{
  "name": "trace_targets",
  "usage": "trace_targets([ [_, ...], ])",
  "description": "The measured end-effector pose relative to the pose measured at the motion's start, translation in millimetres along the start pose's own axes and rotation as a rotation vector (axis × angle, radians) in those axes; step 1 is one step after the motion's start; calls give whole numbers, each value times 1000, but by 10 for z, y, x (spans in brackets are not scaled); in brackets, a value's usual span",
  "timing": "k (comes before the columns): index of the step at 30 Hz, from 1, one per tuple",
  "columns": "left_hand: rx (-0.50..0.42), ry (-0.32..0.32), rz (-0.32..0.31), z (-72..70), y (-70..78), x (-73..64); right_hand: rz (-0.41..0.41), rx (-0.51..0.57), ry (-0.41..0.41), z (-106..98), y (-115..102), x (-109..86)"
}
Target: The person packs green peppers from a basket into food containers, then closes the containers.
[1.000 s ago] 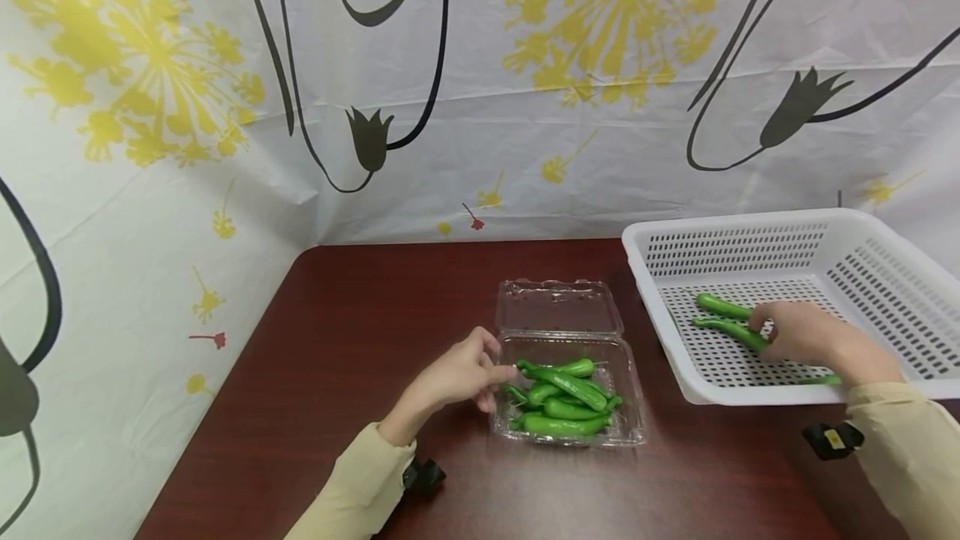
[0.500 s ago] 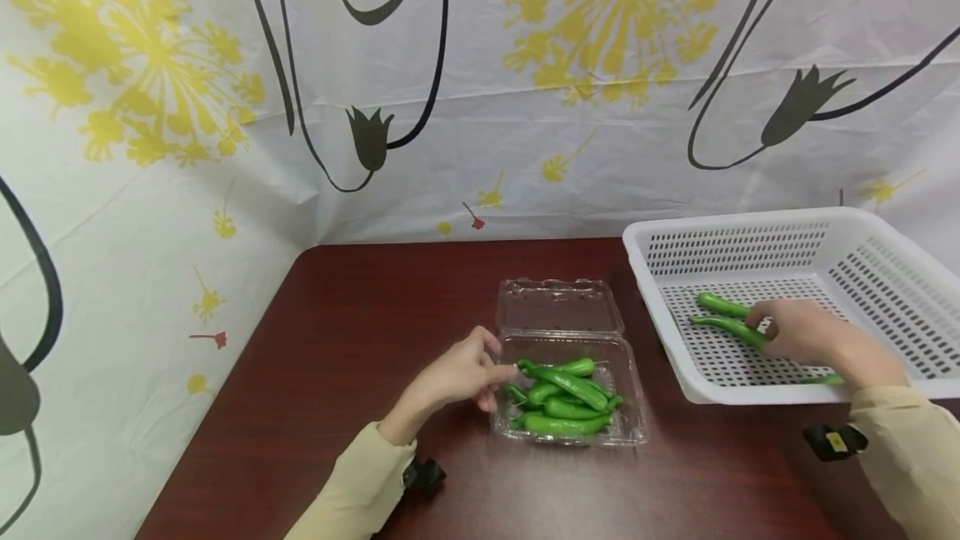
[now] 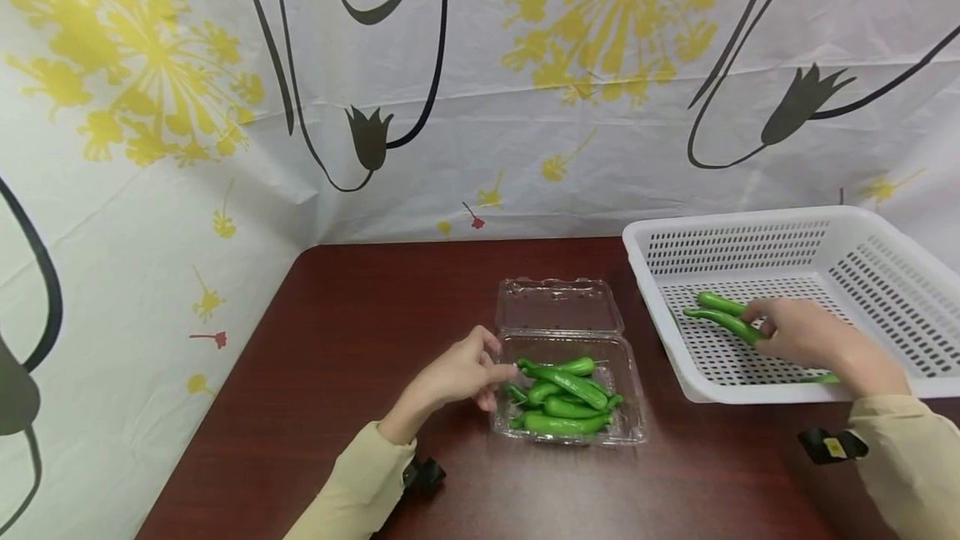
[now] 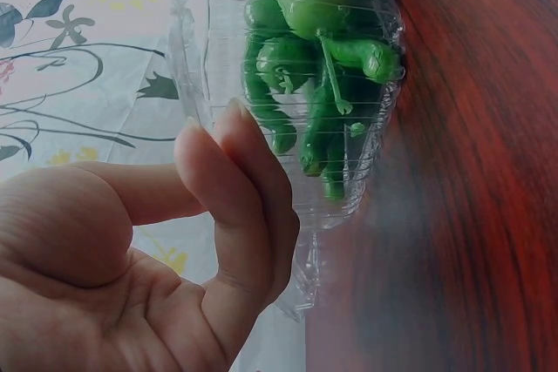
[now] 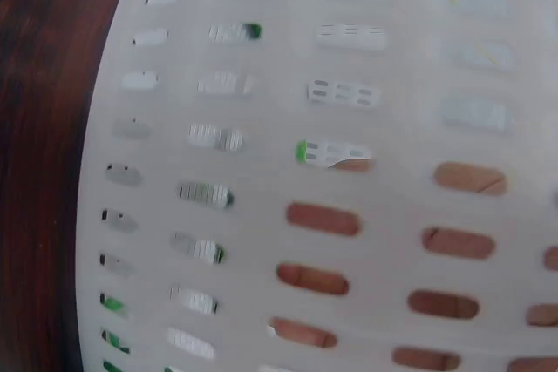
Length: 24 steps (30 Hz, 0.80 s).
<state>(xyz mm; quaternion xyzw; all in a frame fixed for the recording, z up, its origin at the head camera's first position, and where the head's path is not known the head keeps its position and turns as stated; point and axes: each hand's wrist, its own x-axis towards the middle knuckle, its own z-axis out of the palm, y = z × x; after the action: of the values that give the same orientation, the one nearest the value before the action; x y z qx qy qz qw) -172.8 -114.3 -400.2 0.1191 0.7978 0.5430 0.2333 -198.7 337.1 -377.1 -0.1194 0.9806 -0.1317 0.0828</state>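
A clear plastic clamshell container [image 3: 633, 394] lies with its lid back in the head view, several green chili peppers [image 3: 564, 425] heaped inside. My left hand [image 3: 461, 369] pinches its left rim, thumb over the edge and fingers curled outside; the left wrist view shows these fingers [image 4: 248, 206] against the ribbed wall. Inside the white basket [image 3: 667, 340], my right hand [image 3: 806, 336] grips the end of a green chili pepper [image 3: 723, 322]. In the right wrist view the basket wall [image 5: 261, 111] mostly hides that hand, with skin showing through the slots.
Another pepper [image 3: 720, 302] lies just behind the gripped one, and part of one more [image 3: 822, 378] shows near the basket's front wall. The dark red table [image 3: 375, 332] meets a patterned white sheet [image 3: 465, 157] behind and at the left. Black wrist cameras sit on both sleeves.
The pepper under my right hand has shifted slightly left and away from me, its tip lifting a little. My left hand and the clamshell container have stayed put.
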Motion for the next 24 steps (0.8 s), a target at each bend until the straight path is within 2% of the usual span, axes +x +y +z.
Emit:
trace_targets([
  [10, 1, -1, -16, -3, -12, 5, -5, 9, 38, 13, -58, -20],
  [19, 14, 8, -7, 1, -1, 7, -18, 77, 70, 21, -61, -49],
  [24, 14, 7, -6, 5, -7, 16, -22, 73, 91, 12, -63, -71],
])
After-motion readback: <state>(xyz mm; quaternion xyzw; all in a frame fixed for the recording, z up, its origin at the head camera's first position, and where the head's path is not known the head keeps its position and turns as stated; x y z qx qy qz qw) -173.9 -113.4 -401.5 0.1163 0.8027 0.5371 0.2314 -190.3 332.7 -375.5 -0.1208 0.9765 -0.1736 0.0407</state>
